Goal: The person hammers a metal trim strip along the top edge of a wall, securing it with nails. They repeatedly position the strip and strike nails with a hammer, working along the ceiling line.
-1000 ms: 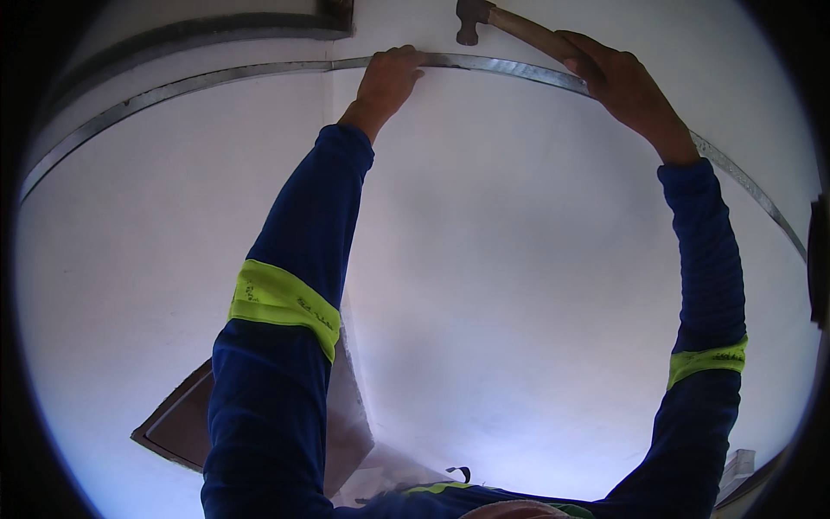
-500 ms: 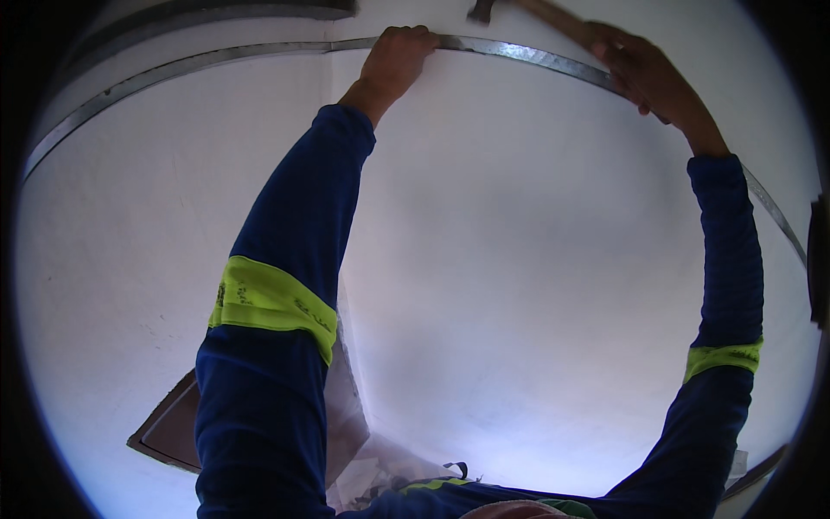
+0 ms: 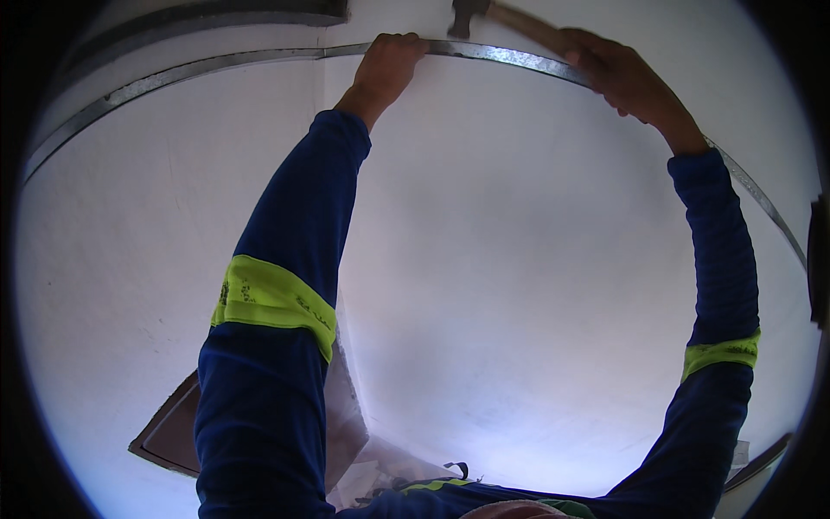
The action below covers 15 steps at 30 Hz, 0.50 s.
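A thin grey metal strip (image 3: 216, 67) runs along the top of a white wall, curving across the view. My left hand (image 3: 386, 65) is raised and pressed against the strip, fingers curled over its edge. My right hand (image 3: 616, 76) grips the wooden handle of a hammer (image 3: 510, 19). The dark hammer head sits just above the strip, a little right of my left hand. Both arms wear blue sleeves with yellow reflective bands.
White wall (image 3: 536, 277) fills most of the view, with an inner corner running down from the strip. A second dark metal rail (image 3: 207, 17) lies above the strip at upper left. A brownish framed opening (image 3: 173, 432) and crumpled pale sheeting (image 3: 380, 471) sit below.
The view shifted up and back down slightly. The hammer head has come back into view above the strip; my left hand stays on the strip.
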Each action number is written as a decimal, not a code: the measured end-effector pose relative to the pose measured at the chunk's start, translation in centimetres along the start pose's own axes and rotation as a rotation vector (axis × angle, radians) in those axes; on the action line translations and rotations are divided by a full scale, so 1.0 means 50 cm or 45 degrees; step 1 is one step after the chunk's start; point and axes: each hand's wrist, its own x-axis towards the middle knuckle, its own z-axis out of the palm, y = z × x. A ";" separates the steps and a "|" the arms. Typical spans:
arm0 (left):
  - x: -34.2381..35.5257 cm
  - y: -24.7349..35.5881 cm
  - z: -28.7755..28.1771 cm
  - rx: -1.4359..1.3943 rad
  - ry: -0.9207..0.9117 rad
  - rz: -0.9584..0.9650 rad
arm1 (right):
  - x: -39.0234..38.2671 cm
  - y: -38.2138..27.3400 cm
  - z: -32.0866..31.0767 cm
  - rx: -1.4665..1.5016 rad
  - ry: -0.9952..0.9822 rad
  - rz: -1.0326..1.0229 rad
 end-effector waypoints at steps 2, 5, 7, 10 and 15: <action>-0.003 -0.004 0.001 -0.050 0.010 -0.034 | 0.009 0.005 0.004 -0.168 0.032 -0.212; -0.013 -0.017 0.001 -0.259 0.154 -0.113 | 0.022 0.006 0.008 -0.360 0.351 -0.427; -0.020 -0.026 0.003 -0.423 0.204 -0.208 | 0.022 -0.001 0.009 -0.490 0.365 -0.405; -0.024 -0.033 0.013 -0.352 0.316 -0.181 | 0.015 -0.025 0.013 -0.771 0.303 -0.407; -0.022 -0.035 0.031 -0.374 0.427 -0.182 | 0.014 -0.051 -0.002 -0.646 0.441 -0.620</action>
